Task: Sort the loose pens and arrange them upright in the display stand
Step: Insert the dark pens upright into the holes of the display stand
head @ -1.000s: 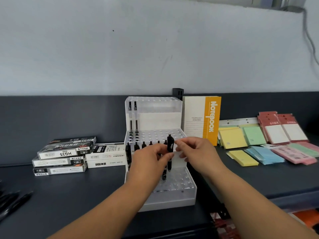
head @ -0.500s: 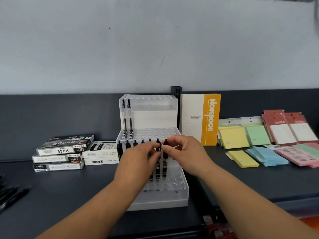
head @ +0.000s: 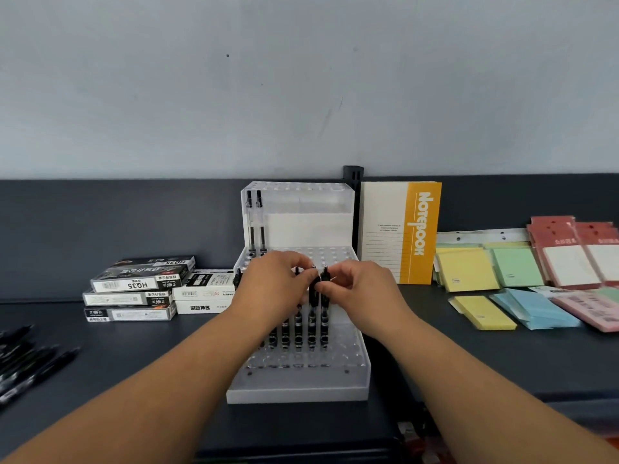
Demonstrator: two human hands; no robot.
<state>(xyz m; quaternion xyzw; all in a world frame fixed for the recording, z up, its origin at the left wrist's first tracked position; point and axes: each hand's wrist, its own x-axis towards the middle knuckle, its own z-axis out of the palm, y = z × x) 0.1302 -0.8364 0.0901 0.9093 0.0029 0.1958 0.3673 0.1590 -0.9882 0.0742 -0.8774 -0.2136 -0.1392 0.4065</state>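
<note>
While upright in the stand [head: 301, 386], pens [head: 324, 316] in left hand [head: 271, 283] and right hand [head: 361, 289].

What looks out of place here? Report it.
Loose black pens lie scattered flat at the dark table's left edge, outside the white tiered display stand. The stacked pen boxes sit askew.
</note>
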